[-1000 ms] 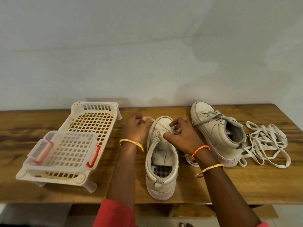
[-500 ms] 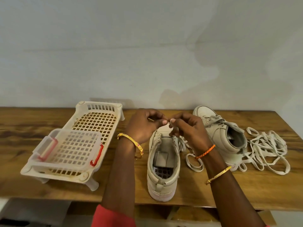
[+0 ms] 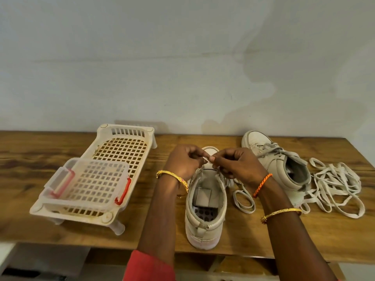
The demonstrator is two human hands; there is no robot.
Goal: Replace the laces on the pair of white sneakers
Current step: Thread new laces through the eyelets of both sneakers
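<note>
Under our two hands (image 3: 213, 165) stands one sneaker (image 3: 205, 207) on the table (image 3: 142, 226). Right of our right hand (image 3: 237, 167) stands the second sneaker (image 3: 280, 169), loose laces (image 3: 336, 187) beyond it. Left of our left hand (image 3: 184, 164) sits a rack (image 3: 121, 147) with a basket (image 3: 95, 179) in it.

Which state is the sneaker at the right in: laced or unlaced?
Laced: the right sneaker has laces crossing its eyelets; a loose lace pile lies beside it.

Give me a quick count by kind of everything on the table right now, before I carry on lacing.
White sneakers: 2, near sneaker and far sneaker
Lace the hands pinch: 1, lace
Loose lace pile: 1, pile; strands too tangled to count
Plastic racks: 2, large rack and small clear basket on it
Total: 6
</note>
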